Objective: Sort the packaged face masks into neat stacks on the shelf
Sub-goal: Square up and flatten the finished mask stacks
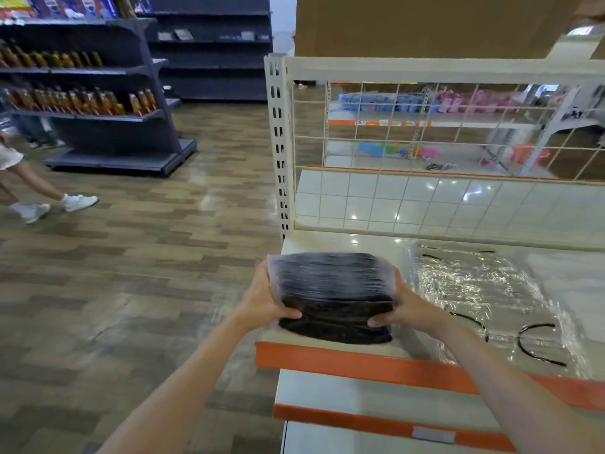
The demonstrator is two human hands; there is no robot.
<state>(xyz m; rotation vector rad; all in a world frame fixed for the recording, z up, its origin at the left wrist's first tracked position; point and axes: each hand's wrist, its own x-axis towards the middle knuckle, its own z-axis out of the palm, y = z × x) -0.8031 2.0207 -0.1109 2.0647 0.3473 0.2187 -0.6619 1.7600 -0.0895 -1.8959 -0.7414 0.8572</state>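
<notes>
- A stack of black masks (332,296), each in clear wrap, stands at the front left corner of the white shelf (370,242), just behind its orange front edge (360,360).
- The left hand (263,299) grips the stack's left side; its thumb lies across the near face low down, and its fingers are hidden behind the stack.
- The right hand (404,308) grips the right side in the same way, thumb on the near face.
- To the right of the stack, a spread of clear-wrapped packs (484,290) lies flat on the shelf, reaching toward the front edge; black ear loops (537,344) show through the film.
- A wire grid (442,126) closes the back edge of the shelf.
- Across the wood-look floor (147,257), dark racks hold bottles (78,99).
- A person's legs and white shoes (78,202) are at the far left.
</notes>
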